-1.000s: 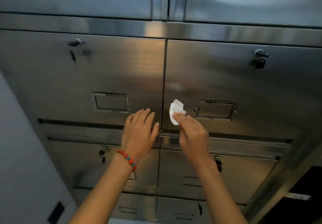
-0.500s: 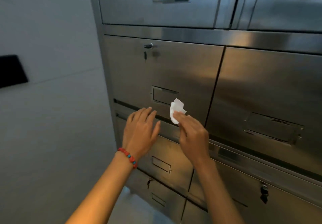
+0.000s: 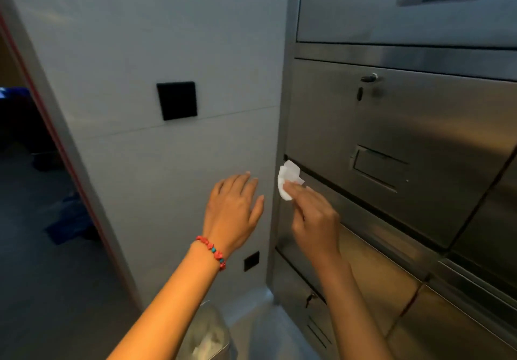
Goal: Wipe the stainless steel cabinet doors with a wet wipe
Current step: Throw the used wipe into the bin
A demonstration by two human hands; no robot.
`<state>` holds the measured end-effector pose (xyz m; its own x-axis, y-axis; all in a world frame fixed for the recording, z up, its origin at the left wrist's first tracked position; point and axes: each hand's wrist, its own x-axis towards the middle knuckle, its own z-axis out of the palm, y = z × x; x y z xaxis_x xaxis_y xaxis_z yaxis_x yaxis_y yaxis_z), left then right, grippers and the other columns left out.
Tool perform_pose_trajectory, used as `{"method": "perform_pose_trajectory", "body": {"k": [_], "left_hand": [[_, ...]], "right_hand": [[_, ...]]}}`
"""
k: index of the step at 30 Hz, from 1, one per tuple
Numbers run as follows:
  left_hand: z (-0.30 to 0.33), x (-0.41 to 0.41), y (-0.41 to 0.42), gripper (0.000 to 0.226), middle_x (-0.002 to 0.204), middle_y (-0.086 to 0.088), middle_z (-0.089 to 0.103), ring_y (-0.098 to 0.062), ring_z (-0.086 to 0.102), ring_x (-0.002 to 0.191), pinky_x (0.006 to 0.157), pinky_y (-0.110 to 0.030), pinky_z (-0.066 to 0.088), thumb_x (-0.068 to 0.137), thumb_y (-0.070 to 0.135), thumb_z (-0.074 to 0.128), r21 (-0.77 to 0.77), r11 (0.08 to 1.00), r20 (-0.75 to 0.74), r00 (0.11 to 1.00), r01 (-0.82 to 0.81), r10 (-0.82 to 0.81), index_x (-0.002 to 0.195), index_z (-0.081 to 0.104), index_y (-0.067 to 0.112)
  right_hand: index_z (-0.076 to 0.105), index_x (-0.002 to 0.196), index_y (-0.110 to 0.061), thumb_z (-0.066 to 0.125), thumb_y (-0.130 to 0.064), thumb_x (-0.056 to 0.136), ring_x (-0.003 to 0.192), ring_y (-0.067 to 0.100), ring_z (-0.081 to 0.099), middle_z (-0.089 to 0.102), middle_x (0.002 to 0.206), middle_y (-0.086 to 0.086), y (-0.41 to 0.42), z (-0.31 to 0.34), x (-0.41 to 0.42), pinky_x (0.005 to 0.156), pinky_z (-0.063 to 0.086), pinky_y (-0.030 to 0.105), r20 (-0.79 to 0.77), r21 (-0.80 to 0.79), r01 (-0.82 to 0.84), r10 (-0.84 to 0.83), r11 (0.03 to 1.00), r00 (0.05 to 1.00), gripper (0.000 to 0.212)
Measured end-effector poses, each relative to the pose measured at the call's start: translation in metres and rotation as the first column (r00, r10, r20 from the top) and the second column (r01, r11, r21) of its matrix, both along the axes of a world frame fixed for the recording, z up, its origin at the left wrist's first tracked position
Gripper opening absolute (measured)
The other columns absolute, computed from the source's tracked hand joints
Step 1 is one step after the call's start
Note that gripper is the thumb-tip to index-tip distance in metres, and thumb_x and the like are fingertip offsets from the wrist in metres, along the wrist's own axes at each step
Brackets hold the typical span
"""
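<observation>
Pinching one white wet wipe (image 3: 286,179) at the steel cabinet's (image 3: 419,124) left edge, the right hand (image 3: 314,217) works while the left hand (image 3: 233,214) hovers spread.

A white wet wipe (image 3: 286,179) against brushed silver stainless steel cabinet doors (image 3: 405,141). A red-and-turquoise beaded bracelet (image 3: 211,251) circles the left wrist. Black square wall plates (image 3: 176,100) mark the pale grey wall (image 3: 140,51).

The wet wipe (image 3: 288,178) was partly covered by the right hand's fingertips (image 3: 293,185); its contact with the cabinet door (image 3: 419,147) beyond them could not be judged. Below the forearms, a bin (image 3: 207,331) was cut off by the frame edge, contents blurred.
</observation>
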<state>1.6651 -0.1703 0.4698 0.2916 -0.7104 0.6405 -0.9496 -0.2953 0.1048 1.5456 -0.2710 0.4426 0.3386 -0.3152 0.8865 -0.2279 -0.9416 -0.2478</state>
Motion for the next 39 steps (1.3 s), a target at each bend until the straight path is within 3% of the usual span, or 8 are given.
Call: {"method": "perform_pose_trajectory", "body": {"k": [2,7,15,21,28,33,39], "left_hand": [[-0.001,0.015,0.017,0.048,0.105,-0.018,0.068,-0.030,0.067,0.094,0.080,-0.041,0.053,0.085,0.031,0.038,0.002,0.999,-0.003,0.999,-0.040,0.040,0.100,0.069,-0.001],[-0.004,0.049,0.054,0.048,0.105,-0.019,0.067,-0.031,0.066,0.095,0.081,-0.043,0.053,0.085,0.031,0.037,-0.005,0.994,-0.020,0.994,-0.106,0.106,0.101,0.069,-0.001],[-0.015,0.097,0.093,0.046,0.104,-0.019,0.068,-0.032,0.067,0.093,0.080,-0.043,0.053,0.085,0.030,0.039,-0.019,0.987,-0.002,0.987,-0.160,0.160,0.100,0.069,-0.003],[-0.041,0.134,0.105,0.036,0.109,-0.021,0.066,-0.034,0.065,0.099,0.084,-0.045,0.050,0.081,0.021,0.058,0.001,0.985,-0.052,0.983,-0.174,0.174,0.105,0.067,-0.004],[-0.078,0.157,0.101,0.048,0.109,-0.018,0.066,-0.030,0.065,0.098,0.084,-0.041,0.050,0.086,0.031,0.038,0.057,0.984,-0.076,0.982,-0.170,0.174,0.104,0.068,-0.001],[-0.116,0.172,0.086,0.047,0.108,-0.017,0.067,-0.029,0.066,0.097,0.084,-0.034,0.049,0.085,0.031,0.038,0.085,0.979,-0.105,0.975,-0.186,0.194,0.102,0.069,0.000],[-0.165,0.185,0.064,0.046,0.109,-0.017,0.067,-0.030,0.066,0.098,0.083,-0.042,0.051,0.085,0.030,0.039,0.144,0.965,-0.144,0.960,-0.218,0.238,0.103,0.069,0.000]], "right_hand": [[0.071,0.102,0.002,0.057,0.008,0.078,0.091,0.029,0.069,0.071,0.098,0.016,0.013,0.000,0.020,0.079,0.057,0.043,0.027,-0.013,-0.043,0.043,0.999,0.999,0.028],[0.071,0.101,0.001,0.065,0.018,0.071,0.092,0.027,0.069,0.071,0.099,0.014,0.044,-0.004,0.064,0.085,0.052,0.035,0.016,-0.003,-0.127,0.127,0.992,0.992,0.035],[0.073,0.099,-0.002,0.071,0.022,0.064,0.090,0.026,0.070,0.072,0.098,0.011,0.080,-0.019,0.116,0.080,0.056,0.039,-0.015,0.022,-0.165,0.165,0.986,0.986,0.043],[0.073,0.100,-0.002,0.070,0.022,0.065,0.090,0.027,0.070,0.072,0.099,0.012,0.090,-0.043,0.148,0.082,0.055,0.042,-0.077,0.071,-0.175,0.180,0.982,0.981,0.043],[0.073,0.099,-0.001,0.071,0.023,0.064,0.090,0.026,0.070,0.072,0.098,0.012,0.087,-0.084,0.170,0.084,0.054,0.044,-0.130,0.130,-0.182,0.199,0.975,0.971,0.041],[0.072,0.100,0.000,0.072,0.024,0.062,0.091,0.027,0.070,0.072,0.099,0.013,0.068,-0.118,0.189,0.083,0.054,0.046,-0.158,0.155,-0.197,0.221,0.968,0.962,0.045],[0.072,0.100,0.003,0.073,0.024,0.059,0.092,0.027,0.069,0.071,0.101,0.015,0.044,-0.162,0.207,0.083,0.053,0.046,-0.214,0.158,-0.239,0.270,0.958,0.939,0.046]]}}
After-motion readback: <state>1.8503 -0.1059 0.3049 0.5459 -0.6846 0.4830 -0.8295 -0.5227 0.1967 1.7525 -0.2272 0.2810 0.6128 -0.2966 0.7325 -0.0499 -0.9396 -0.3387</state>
